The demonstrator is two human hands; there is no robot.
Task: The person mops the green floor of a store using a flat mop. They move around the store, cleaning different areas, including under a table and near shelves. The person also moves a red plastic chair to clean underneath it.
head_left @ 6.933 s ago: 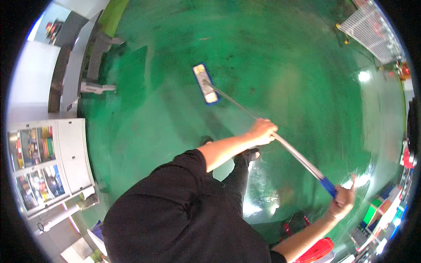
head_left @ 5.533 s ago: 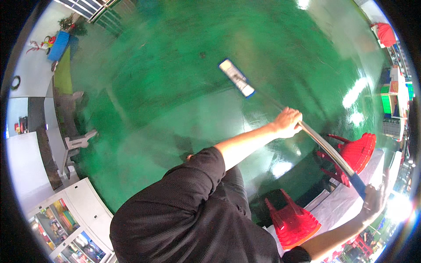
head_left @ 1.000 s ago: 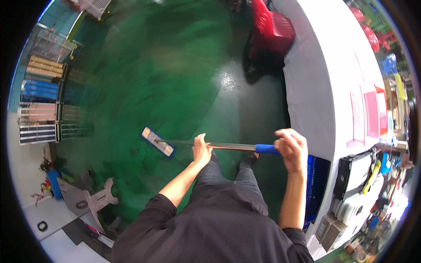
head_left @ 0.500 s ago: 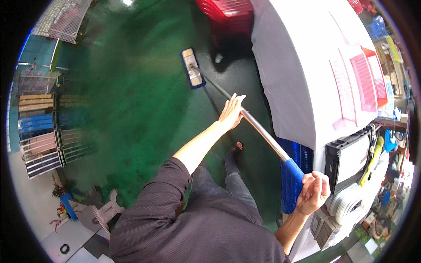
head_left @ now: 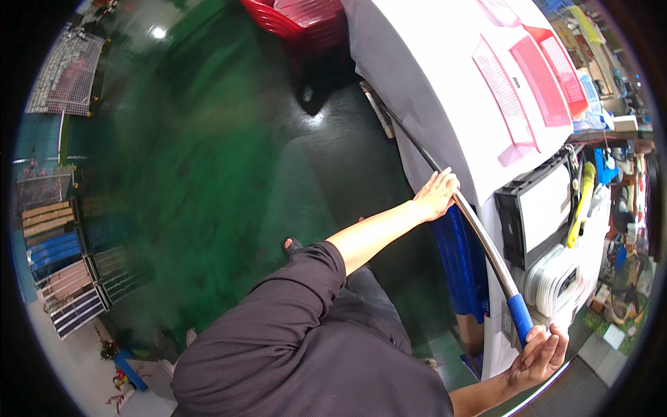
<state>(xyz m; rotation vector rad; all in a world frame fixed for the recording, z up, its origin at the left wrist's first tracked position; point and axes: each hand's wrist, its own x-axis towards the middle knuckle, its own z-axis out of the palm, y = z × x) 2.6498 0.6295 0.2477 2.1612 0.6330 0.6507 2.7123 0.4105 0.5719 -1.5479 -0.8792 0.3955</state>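
Observation:
A flat mop (head_left: 495, 254) with a metal pole slants up and away across my right side. My left hand (head_left: 436, 194) is closed round the pole partway along it. The blue grip (head_left: 519, 316) ends at my right hand (head_left: 540, 356), which holds its tip between thumb and curled fingers. Against the grey side of a cloth-covered table lies the mop head (head_left: 379, 110), partly hidden by the cloth. Below it is the green floor (head_left: 208, 160).
Pink and red plastic baskets (head_left: 531, 76) stand on the white tabletop (head_left: 431, 42). Red stacked chairs (head_left: 299, 24) are at the far end. Near my right side are a black-framed box (head_left: 538, 212) and coiled white hose (head_left: 552, 281). Slatted racks (head_left: 55, 243) line the left.
The mop head has swept right, from the open floor to the table's edge. Both hands have shifted right with the pole, and my right hand is lower. The view has turned as well.

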